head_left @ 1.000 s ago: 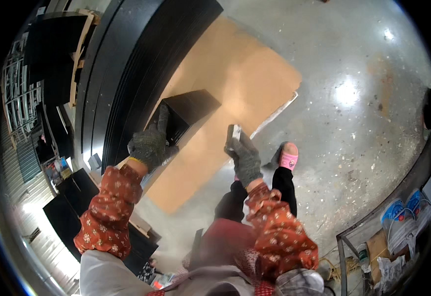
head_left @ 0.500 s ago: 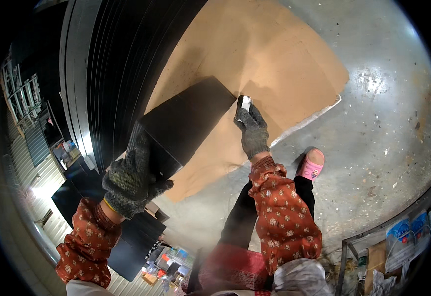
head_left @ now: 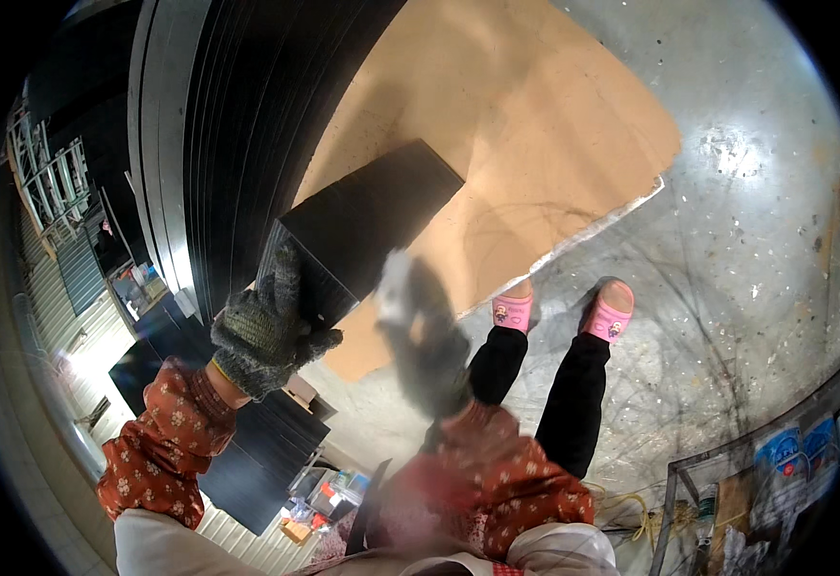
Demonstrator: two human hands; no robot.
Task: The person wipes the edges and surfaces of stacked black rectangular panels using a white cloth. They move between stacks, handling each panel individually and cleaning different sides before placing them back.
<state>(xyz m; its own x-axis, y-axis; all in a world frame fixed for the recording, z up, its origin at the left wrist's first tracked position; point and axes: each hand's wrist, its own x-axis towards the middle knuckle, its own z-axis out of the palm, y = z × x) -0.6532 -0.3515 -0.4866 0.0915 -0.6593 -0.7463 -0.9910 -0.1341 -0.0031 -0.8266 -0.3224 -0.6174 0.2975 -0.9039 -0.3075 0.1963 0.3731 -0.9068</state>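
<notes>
A long black board or block, its corners square, lies slanting over a brown sheet. My left hand, in a dark grey knitted glove, rests against its near left end. The fingers stretch along that end and the thumb sticks out to the right, so the hand is open. My right hand, gloved alike, is closed around a small white block just right of the board's near end. Motion smears this hand and block, so the block's exact kind cannot be made out.
Black panels stand close together on the left. The brown sheet covers part of the grey concrete floor. My feet in pink clogs stand beside its edge. A metal-framed rack with packages is at the lower right.
My right hand has come from the board's far right corner back toward me and to the left, still with the white block. My left hand stays at the near end. Both feet now show.
</notes>
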